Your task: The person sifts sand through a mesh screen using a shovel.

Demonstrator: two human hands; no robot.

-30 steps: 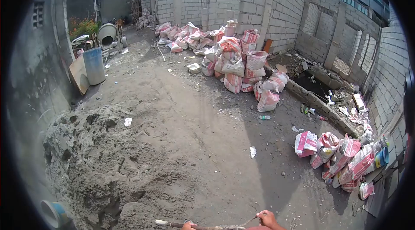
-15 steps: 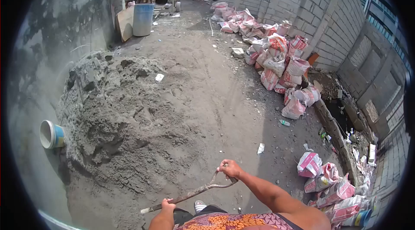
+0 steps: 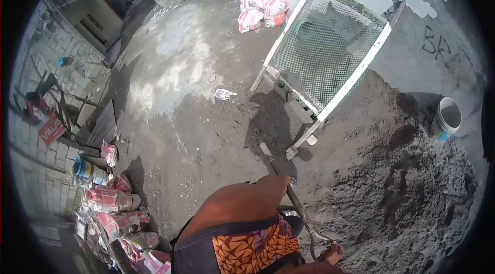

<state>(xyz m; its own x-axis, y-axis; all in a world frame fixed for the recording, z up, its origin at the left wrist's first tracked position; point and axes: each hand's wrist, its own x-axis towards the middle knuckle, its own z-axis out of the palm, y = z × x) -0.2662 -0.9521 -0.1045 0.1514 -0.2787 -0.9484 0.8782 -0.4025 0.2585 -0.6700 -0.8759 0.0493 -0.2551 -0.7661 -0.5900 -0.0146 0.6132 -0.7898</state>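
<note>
A shovel [image 3: 298, 206] slants across the front of my body, its pale far end low over the ground near the foot of the screen. My right hand [image 3: 334, 254] is closed around its forked grip at the lower right. Farther along the shaft is my left hand [image 3: 286, 182], closed around it, with most of the fingers hidden behind the arm. A heap of grey sand [image 3: 407, 186] lies to the right of the shovel. Beyond the shovel's far end, a white-framed mesh screen [image 3: 330, 47] leans at a slant.
A white bucket [image 3: 447, 118] sits on the sand by the wall [image 3: 412, 52]. Filled sacks [image 3: 263, 8] stand behind the screen, and more sacks [image 3: 116, 199] line the lower left. A crumpled white scrap [image 3: 224, 94] lies on the ground. A block wall [image 3: 44, 160] runs along the left.
My view has swung round from the yard with the mixer to the mesh screen. The sand heap and bucket have passed from left to right. Both hands still hold the shovel.
</note>
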